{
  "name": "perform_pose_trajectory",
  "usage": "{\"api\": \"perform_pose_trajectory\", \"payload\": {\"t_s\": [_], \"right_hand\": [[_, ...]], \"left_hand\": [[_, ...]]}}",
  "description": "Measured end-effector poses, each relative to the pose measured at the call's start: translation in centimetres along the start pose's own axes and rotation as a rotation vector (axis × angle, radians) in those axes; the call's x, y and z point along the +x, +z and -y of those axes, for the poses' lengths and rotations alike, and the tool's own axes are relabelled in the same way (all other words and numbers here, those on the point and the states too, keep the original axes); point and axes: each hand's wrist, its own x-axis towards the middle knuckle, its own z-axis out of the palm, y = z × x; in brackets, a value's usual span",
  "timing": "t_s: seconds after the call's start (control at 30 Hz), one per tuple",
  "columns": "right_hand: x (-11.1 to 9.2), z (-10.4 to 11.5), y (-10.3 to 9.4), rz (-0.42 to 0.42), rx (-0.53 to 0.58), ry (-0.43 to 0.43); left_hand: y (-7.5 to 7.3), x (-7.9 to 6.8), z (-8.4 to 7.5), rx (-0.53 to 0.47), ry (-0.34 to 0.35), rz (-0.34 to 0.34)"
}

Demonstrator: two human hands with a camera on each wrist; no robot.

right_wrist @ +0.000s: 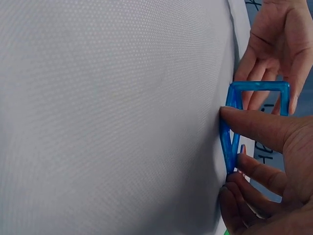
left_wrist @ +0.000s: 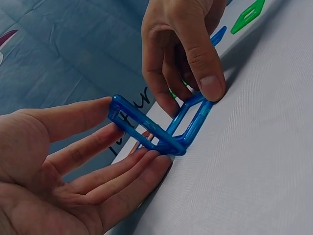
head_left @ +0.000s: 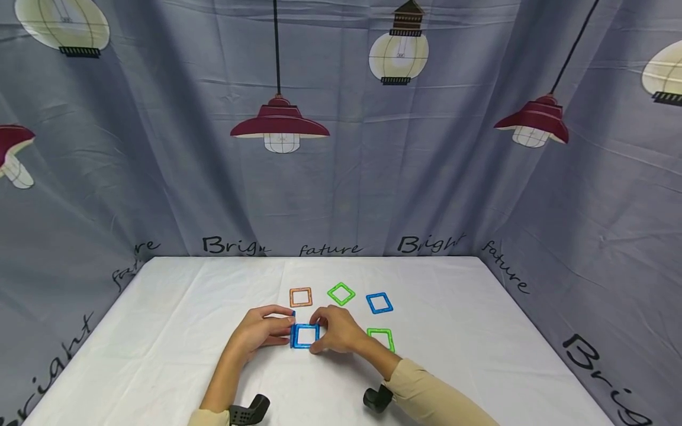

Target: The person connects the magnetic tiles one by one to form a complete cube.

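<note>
A blue square magnetic tile lies flat on the white table. My right hand pinches it, thumb at the near right corner and fingers at the far right one. Along its left edge stands a second blue square tile, upright, meeting the flat one at a corner-like angle. My left hand holds this upright tile from the left, thumb and fingers spread along its edges. In the right wrist view the upright tile stands in front of the left palm, partly hidden by the right thumb.
Behind the hands lie an orange square tile, a green one and a blue one. Another green tile lies beside the right wrist, partly covered by it. A grey printed curtain surrounds the table.
</note>
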Motion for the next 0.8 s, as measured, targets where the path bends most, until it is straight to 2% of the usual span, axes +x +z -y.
{"api": "perform_pose_trajectory", "payload": {"t_s": [0.2, 0.33, 0.4, 0.5, 0.63, 0.8], "right_hand": [[0.2, -0.1, -0.6, 0.051, 0.033, 0.010], [1.2, -0.2, -1.5, 0.098, 0.074, 0.043], [2.0, -0.2, -2.1, 0.077, 0.101, 0.071], [3.4, -0.1, -2.4, -0.008, 0.146, 0.118], [5.1, 0.0, -2.1, -0.108, 0.183, 0.167], [6.6, -0.2, -1.2, -0.134, 0.209, 0.236]], "left_hand": [[-0.2, 0.1, 0.0, -0.012, -0.009, 0.014], [-0.3, 0.2, -0.2, -0.016, -0.018, 0.028], [-0.4, 0.2, -0.3, -0.018, -0.022, 0.038], [-0.5, 0.4, -0.3, -0.023, -0.031, 0.052], [-0.8, 0.6, -0.4, -0.026, -0.033, 0.074], [-1.2, 0.8, -0.3, -0.003, -0.031, 0.116]]}}
